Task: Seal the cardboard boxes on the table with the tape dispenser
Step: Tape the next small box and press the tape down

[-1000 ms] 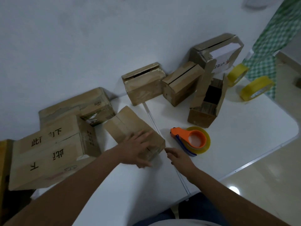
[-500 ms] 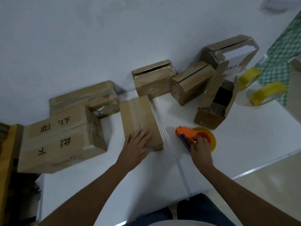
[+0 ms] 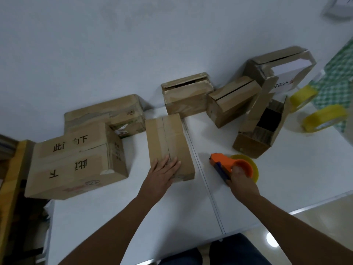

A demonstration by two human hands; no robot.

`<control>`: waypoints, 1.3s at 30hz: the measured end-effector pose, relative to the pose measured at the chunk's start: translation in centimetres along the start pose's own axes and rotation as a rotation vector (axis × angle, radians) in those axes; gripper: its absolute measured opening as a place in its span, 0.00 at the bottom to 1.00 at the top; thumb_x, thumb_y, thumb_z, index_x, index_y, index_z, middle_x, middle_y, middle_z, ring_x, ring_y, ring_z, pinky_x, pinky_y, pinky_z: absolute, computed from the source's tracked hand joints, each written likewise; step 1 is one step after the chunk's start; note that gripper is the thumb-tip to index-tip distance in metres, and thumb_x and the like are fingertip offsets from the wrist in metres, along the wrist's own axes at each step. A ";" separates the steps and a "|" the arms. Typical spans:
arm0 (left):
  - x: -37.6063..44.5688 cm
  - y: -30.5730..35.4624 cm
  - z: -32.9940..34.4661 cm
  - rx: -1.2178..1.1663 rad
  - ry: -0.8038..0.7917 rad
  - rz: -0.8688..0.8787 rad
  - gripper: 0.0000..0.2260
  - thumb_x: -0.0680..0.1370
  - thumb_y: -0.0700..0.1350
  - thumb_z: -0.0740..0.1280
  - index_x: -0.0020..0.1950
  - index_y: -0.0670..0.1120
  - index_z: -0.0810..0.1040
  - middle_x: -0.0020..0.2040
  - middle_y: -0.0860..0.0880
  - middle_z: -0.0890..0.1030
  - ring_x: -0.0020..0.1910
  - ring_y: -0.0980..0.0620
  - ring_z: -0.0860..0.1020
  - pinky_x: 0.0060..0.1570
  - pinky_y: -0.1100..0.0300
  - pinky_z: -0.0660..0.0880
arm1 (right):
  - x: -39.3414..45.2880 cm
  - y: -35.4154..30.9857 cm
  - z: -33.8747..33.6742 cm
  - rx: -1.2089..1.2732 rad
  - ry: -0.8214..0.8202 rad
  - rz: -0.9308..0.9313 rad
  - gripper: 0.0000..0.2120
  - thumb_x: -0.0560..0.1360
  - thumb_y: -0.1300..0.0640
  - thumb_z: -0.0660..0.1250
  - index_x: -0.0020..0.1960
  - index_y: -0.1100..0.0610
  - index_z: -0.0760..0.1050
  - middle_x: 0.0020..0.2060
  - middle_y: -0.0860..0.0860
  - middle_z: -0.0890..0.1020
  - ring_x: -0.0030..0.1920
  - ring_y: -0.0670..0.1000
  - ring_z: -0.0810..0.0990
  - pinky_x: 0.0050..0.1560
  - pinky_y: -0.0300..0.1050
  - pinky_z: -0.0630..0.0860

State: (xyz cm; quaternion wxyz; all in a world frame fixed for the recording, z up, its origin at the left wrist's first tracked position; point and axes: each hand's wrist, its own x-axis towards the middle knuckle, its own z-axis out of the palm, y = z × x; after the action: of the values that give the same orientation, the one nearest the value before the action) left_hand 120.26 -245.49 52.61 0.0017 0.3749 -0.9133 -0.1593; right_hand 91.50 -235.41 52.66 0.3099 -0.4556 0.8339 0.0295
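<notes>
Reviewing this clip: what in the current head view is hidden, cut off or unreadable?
- Tape dispenser: the right hand covers its near end, so the grip is partly hidden.
- Box under the left hand: the near end of its seam is covered by the palm.
- Open box: interior too dark to see contents.
- White label on the far box: print too blurred to read.

boxes (image 3: 169, 144): brown cardboard, matt, a little rough; some have strips of smooth tape
tape dispenser (image 3: 228, 165): orange plastic, smooth, with a blue part
tape rolls (image 3: 322, 118): yellow, slightly glossy
bench (image 3: 286, 178): white, smooth, matt
floor (image 3: 313, 228): pale, glossy, reflects a light
cloth (image 3: 338, 77): green checked fabric
</notes>
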 end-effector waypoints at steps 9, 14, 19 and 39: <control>1.2 1.5 -1.8 -0.245 0.092 -0.104 0.20 0.81 0.52 0.64 0.72 0.48 0.73 0.73 0.52 0.70 0.72 0.51 0.66 0.72 0.53 0.62 | -2.2 0.1 -4.2 0.278 -0.002 -0.201 0.18 0.83 0.60 0.52 0.72 0.58 0.65 0.61 0.58 0.77 0.58 0.58 0.76 0.58 0.48 0.73; 3.7 5.1 -5.6 -0.882 0.025 -0.522 0.07 0.82 0.49 0.64 0.57 0.58 0.78 0.56 0.60 0.77 0.58 0.56 0.75 0.53 0.62 0.72 | -4.6 -1.7 -5.8 0.539 -0.063 -0.176 0.16 0.84 0.57 0.52 0.68 0.57 0.70 0.58 0.57 0.79 0.55 0.55 0.78 0.54 0.47 0.74; 4.8 7.3 -6.8 -1.385 -0.108 -0.743 0.11 0.81 0.53 0.64 0.57 0.48 0.81 0.56 0.47 0.84 0.57 0.49 0.81 0.64 0.50 0.74 | -5.2 -2.5 -6.5 0.475 0.055 -0.258 0.17 0.83 0.46 0.54 0.62 0.52 0.76 0.53 0.49 0.82 0.50 0.48 0.79 0.46 0.40 0.71; 3.1 6.8 -8.9 -1.719 -0.085 -0.877 0.05 0.78 0.42 0.71 0.51 0.43 0.82 0.45 0.46 0.86 0.47 0.52 0.82 0.47 0.61 0.79 | -4.3 -5.5 -8.4 0.350 0.165 -0.358 0.18 0.80 0.39 0.54 0.55 0.49 0.77 0.44 0.44 0.81 0.41 0.43 0.80 0.39 0.33 0.73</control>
State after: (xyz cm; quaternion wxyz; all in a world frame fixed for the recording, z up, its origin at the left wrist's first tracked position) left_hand 114.52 -245.64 62.73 0.1829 0.5473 -0.2629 -0.7732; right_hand 93.35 -238.22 63.00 0.3152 -0.5362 0.7550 -0.2078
